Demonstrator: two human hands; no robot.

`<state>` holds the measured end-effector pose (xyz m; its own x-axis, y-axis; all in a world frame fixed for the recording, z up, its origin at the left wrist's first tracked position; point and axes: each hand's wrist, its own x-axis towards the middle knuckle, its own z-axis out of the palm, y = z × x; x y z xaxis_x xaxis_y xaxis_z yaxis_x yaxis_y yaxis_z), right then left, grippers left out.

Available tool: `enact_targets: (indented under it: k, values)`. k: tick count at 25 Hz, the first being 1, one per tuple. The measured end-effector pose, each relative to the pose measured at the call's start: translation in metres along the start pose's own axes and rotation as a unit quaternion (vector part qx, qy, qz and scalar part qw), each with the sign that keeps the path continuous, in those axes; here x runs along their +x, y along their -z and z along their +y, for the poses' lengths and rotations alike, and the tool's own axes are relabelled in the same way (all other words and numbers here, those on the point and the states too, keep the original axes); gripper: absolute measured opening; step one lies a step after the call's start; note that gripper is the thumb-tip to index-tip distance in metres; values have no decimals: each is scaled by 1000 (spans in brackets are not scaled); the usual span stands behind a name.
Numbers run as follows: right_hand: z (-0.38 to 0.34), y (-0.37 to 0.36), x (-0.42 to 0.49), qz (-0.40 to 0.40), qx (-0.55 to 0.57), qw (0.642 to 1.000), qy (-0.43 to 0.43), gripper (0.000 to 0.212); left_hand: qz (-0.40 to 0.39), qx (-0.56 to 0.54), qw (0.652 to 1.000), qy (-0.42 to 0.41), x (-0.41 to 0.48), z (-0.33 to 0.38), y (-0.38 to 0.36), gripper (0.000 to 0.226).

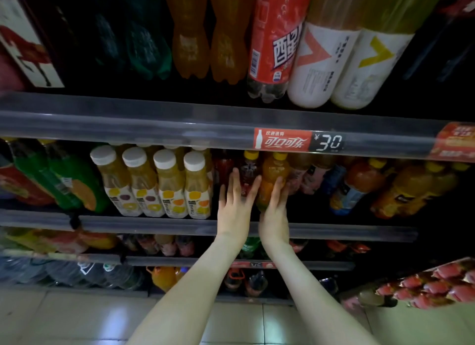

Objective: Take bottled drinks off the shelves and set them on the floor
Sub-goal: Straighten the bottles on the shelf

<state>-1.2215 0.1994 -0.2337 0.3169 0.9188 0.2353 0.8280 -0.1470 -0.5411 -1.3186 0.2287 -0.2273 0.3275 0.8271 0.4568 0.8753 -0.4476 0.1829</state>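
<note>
**Operator:** Where is the work item?

**Technician:** The orange bottle (pixel 271 175), yellow cap, stands upright on the second shelf (pixel 154 225), under the price strip (pixel 298 140). A dark red bottle (pixel 248 173) stands just beside it on its left. A row of white-capped juice bottles (pixel 164 185) stands further left.

**Operator:** Where are the fingers relative to it?

**Technician:** The right hand (pixel 275 213) lies against the lower right side of the orange bottle. Its fingers (pixel 280 188) run nearly straight and close together up the bottle wall. The thumb is hidden, so a full wrap cannot be confirmed. The left hand (pixel 232 206) is spread wide. Its fingers (pixel 235 177) point up on the left of the dark red bottle, and the thumb angles toward the orange bottle. The dark red bottle sits in that gap. Contact there cannot be confirmed.

**Operator:** Which step is this?

**Technician:** Judged as the reach-and-grasp step. Both bottles stand on the shelf, and neither is lifted.

**Operator:** What does the next move require?

**Technician:** Probably:
1. Curl each set of fingers round its bottle body.
2. Draw the bottles forward, over the shelf's front rail.
3. Lower them to the tiled floor (pixel 77 319) and set them upright.

Neighbouring bottles stand close, so a straight pull limits the risk of tipping them.
</note>
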Motion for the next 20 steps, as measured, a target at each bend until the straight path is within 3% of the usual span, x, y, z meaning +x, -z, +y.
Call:
enact_targets:
  k: [5, 11, 16, 20]
  values:
    - [-6, 7, -14, -8, -9, 1000, 2, 115, -19, -8, 1000, -2, -15, 1, 9, 94]
    - [-29, -12, -71, -45, -1, 992, 115, 93, -22, -15, 1000, -12, -79, -48, 34, 79]
    - [-114, -68, -128, -108, 13, 976, 191, 73, -12, 42, 996, 79, -160, -140, 89, 80]
    - [-230, -117, -189, -180, 56, 957, 221, 66, 16, 63, 988, 140, -238, -240, 155, 81]
